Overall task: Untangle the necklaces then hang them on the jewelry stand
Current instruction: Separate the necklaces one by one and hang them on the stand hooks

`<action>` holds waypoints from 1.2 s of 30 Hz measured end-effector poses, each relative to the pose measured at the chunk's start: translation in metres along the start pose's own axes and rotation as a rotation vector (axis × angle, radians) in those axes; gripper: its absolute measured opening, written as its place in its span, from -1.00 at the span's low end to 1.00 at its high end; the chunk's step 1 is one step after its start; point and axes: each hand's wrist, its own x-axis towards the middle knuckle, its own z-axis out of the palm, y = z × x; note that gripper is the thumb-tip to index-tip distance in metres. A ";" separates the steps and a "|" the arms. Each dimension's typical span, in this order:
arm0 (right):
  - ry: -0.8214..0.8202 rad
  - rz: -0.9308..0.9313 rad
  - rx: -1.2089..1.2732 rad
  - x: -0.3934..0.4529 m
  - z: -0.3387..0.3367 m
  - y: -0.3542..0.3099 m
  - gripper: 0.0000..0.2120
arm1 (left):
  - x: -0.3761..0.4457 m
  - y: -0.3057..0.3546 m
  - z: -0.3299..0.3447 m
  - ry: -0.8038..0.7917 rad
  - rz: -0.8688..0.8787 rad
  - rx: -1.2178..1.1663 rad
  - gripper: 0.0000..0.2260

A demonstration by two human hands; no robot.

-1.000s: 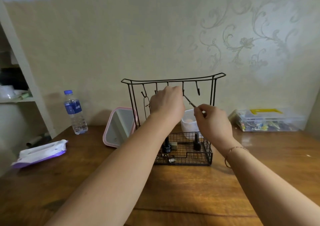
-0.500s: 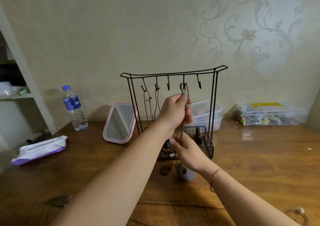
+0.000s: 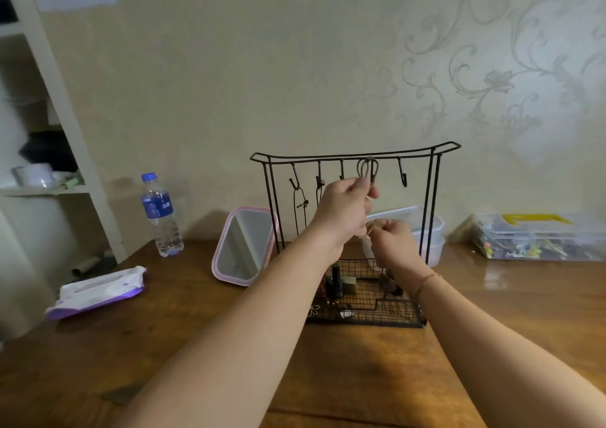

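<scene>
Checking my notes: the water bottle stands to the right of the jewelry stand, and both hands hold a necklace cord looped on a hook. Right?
Not quite: the head view shows the water bottle left of the jewelry stand. The left hand and right hand do hold the necklace cord.

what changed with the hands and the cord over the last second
The cord now loops over a hook on the stand. The left hand holds it just below; the right hand dropped to pinch the lower part. Bottle and mirror stayed put.
</scene>
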 end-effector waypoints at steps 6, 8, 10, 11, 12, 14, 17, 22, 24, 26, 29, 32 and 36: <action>-0.078 -0.103 -0.353 0.003 0.009 0.040 -0.61 | 0.006 -0.026 0.007 0.046 0.026 0.122 -0.68; -0.159 -0.115 -0.535 0.004 0.013 0.050 -0.65 | 0.007 -0.036 0.009 0.043 0.024 0.146 -0.68; -0.235 -0.135 -0.682 0.007 0.016 0.055 -0.76 | 0.008 -0.044 0.010 0.055 0.021 0.199 -0.68; -0.282 -0.143 -0.744 0.008 0.017 0.055 -0.82 | 0.009 -0.048 0.010 0.064 0.022 0.233 -0.68; -0.338 -0.158 -0.805 0.010 0.017 0.056 -0.83 | 0.009 -0.052 0.011 0.073 0.022 0.262 -0.68; -0.439 -0.198 -0.869 0.008 0.014 0.056 -0.82 | 0.010 -0.059 0.012 0.094 0.024 0.278 -0.67; -0.486 -0.256 -0.842 -0.004 0.001 0.049 -0.86 | 0.009 -0.060 0.014 0.100 0.052 0.293 -0.67; -0.388 -0.264 -0.738 -0.025 -0.022 0.028 -0.73 | 0.005 -0.063 0.016 0.149 0.176 0.379 -0.71; -0.011 -0.390 -0.655 -0.036 -0.029 0.011 -0.78 | 0.002 -0.066 0.016 0.162 0.212 0.378 -0.72; 0.282 -0.599 -0.464 -0.046 -0.032 -0.012 -0.87 | 0.002 -0.067 0.016 0.177 0.224 0.391 -0.73; 0.315 -0.789 -0.442 -0.051 -0.023 -0.045 -0.83 | 0.003 -0.068 0.019 0.172 0.193 0.360 -0.73; 0.369 -0.676 -0.642 -0.037 -0.014 -0.057 -0.79 | 0.001 -0.067 0.022 0.171 0.163 0.314 -0.72; 0.322 -0.577 -0.795 -0.027 -0.015 -0.058 -0.79 | -0.003 -0.063 0.022 0.172 0.178 0.326 -0.68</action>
